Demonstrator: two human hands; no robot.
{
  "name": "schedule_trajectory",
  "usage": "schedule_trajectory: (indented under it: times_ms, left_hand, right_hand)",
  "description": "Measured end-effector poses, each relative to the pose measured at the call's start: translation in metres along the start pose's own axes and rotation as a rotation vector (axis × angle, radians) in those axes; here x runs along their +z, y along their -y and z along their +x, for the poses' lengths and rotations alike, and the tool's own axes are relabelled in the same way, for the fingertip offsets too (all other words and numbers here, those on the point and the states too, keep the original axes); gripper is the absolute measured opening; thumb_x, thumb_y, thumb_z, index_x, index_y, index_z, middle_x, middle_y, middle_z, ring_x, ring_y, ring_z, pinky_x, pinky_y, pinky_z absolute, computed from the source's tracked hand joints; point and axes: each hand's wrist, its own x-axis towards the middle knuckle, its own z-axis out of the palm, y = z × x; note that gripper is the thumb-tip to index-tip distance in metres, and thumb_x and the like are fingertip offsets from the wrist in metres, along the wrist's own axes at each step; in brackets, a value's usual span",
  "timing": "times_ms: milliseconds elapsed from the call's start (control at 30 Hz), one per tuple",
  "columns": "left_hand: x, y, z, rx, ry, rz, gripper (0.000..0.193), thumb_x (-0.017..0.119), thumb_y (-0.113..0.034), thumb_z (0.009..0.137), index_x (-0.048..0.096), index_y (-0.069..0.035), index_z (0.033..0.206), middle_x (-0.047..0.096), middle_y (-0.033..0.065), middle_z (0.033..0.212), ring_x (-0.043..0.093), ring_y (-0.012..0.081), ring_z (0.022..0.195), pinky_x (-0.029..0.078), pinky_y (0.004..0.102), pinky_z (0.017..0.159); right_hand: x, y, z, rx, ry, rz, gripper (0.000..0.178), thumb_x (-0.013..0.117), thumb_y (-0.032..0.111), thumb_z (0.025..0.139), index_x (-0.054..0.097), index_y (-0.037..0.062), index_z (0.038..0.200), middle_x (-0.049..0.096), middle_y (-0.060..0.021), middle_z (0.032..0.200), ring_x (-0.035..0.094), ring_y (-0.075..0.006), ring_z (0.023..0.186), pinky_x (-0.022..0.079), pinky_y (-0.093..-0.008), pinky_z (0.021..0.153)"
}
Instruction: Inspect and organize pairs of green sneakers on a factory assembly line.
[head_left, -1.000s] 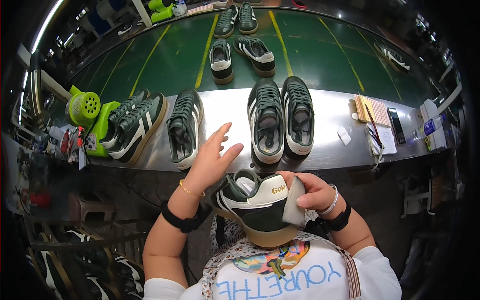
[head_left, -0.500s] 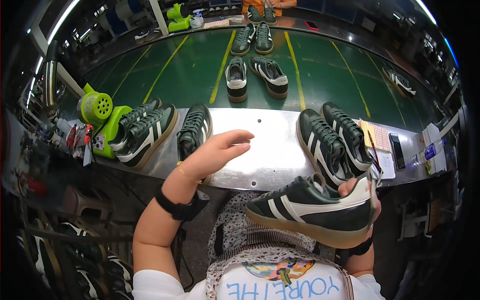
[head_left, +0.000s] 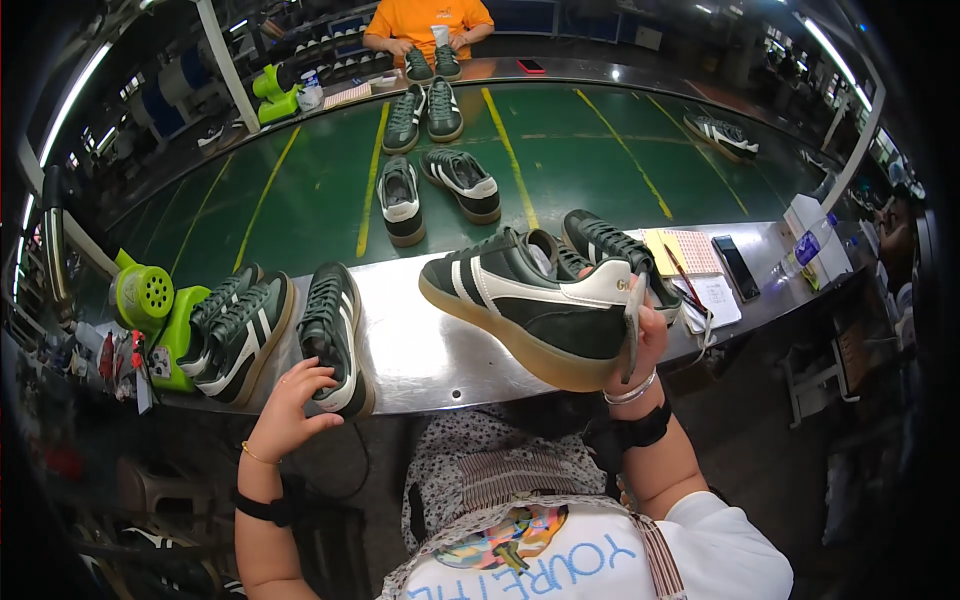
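Observation:
My right hand [head_left: 648,335] grips a dark green sneaker [head_left: 530,300] by its heel. It has white stripes and a gum sole, and is raised above the bench with its toe to the left. A flat grey strip [head_left: 633,328], whose kind I cannot make out, stands along its heel by my fingers. At the bench's left front, my left hand [head_left: 297,400] has its thumb and fingers apart beside the heel of another green sneaker [head_left: 330,325]. Its fingertips reach that shoe's opening; contact is hard to tell. Behind the raised shoe, another sneaker [head_left: 607,240] is partly hidden.
Two sneakers [head_left: 240,330] lean together beside a lime-green machine [head_left: 150,300]. A notebook [head_left: 705,300], a phone [head_left: 736,267] and a bottle [head_left: 810,245] occupy the right. Several sneakers stand on the green surface [head_left: 320,200]. Across it, an orange-shirted person [head_left: 425,20] handles shoes.
My right hand has lifted the sneaker from near my lap to over the bench. My left hand has moved back to the left sneaker's heel. The whole view has shifted.

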Motion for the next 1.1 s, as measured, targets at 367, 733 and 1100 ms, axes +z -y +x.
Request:
schedule_trajectory:
  times_ms: [367,733,1100]
  left_hand:
    - [0.010,0.012,0.003,0.085,0.015,0.115,0.044,0.077,-0.009,0.053,0.053,-0.003,0.090,0.057,0.0084,0.098,0.052,0.0259,0.101,0.028,0.0466,0.102]
    - [0.005,-0.074,0.076,-0.088,0.759,0.623,0.043,0.072,-0.023,0.067,0.047,-0.010,0.100,0.062,0.0049,0.084,0.057,0.0254,0.091,0.030,0.0553,0.084]
    - [0.036,-0.033,0.092,0.175,0.565,0.056,0.066,0.074,-0.010,0.057,0.047,-0.009,0.117,0.058,0.0052,0.109,0.050,0.0224,0.108,0.024,0.0486,0.097]
  right_hand:
    - [0.025,-0.014,0.011,-0.356,0.517,-0.483,0.023,0.060,0.020,0.068,0.047,0.0014,0.075,0.051,-0.0115,0.096,0.051,-0.0231,0.096,0.025,-0.0475,0.101]
    - [0.040,-0.086,0.033,-0.185,1.520,-1.258,0.019,0.060,0.015,0.067,0.059,0.0043,0.082,0.053,-0.0066,0.092,0.050,-0.0233,0.102,0.008,-0.0546,0.106]
    - [0.010,-0.068,0.043,0.374,1.028,-0.685,0.044,0.056,0.028,0.071,0.059,0.0006,0.105,0.057,-0.0109,0.116,0.046,-0.0241,0.117,0.001,-0.0429,0.110]
